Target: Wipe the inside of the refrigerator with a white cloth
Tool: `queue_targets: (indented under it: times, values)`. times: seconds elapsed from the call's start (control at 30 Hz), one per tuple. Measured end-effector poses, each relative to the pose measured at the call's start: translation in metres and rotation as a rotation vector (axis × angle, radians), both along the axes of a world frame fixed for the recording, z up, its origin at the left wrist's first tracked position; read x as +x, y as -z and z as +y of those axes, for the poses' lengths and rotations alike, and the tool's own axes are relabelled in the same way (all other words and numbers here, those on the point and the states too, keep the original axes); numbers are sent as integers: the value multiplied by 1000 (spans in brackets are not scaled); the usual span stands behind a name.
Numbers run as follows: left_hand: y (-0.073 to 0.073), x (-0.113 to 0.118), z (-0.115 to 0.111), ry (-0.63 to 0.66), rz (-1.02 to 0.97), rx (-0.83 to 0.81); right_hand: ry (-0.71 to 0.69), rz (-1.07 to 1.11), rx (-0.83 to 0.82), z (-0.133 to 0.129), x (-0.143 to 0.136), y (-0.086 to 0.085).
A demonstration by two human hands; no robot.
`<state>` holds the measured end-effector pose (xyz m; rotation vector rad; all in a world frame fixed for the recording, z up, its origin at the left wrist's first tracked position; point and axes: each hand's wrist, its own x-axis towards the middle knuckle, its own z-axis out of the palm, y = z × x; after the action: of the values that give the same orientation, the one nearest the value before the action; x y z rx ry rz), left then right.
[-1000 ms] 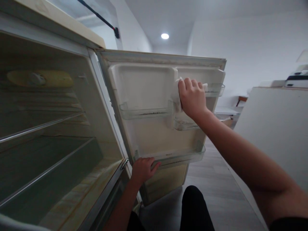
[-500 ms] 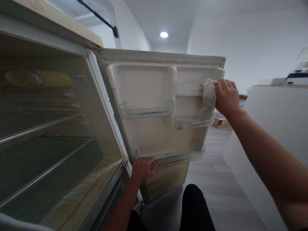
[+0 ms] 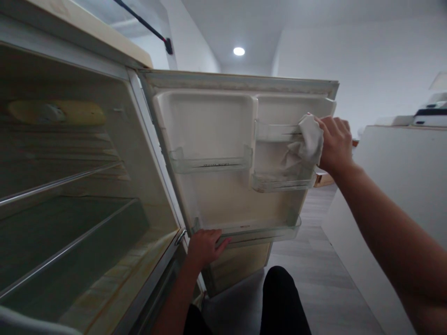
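Observation:
My right hand (image 3: 337,143) is closed around a whitish cloth (image 3: 312,139) at the outer side of the open fridge door (image 3: 216,123). The cloth hangs in front of the small upper door bin (image 3: 275,132), and its lower end droops toward the bin beneath (image 3: 279,184). Low on the door, my left hand (image 3: 205,249) grips the long bottom bin (image 3: 256,236) near the hinge side, fingers over its rim and thumb apart at the front. Its fingertips are partly hidden. Another clear bin (image 3: 213,163) sits on the door's left half.
The fridge interior (image 3: 70,223) on the left has glass shelves with metal edges and yellowed stains. A white cabinet (image 3: 394,186) stands to the right, and a cardboard box (image 3: 323,180) lies behind the door. My knee (image 3: 284,298) is close below the door, over grey flooring (image 3: 314,246).
My right hand has moved a little to the right with the cloth, more of which now hangs loose. The door's outer edge has shifted right. My left hand stays on the bottom bin.

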<state>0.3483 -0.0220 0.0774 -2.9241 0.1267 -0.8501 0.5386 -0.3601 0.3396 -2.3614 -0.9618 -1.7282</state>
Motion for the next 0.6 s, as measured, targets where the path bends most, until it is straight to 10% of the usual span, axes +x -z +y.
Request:
queue_targets:
  times: [0.37,0.6]
  values:
    - [0,-2,2,4,14,-6,-326,-62,-710,45,-26,14]
    - [2,-7,7,43,22,-29,-204,83,-721,45,-7,13]
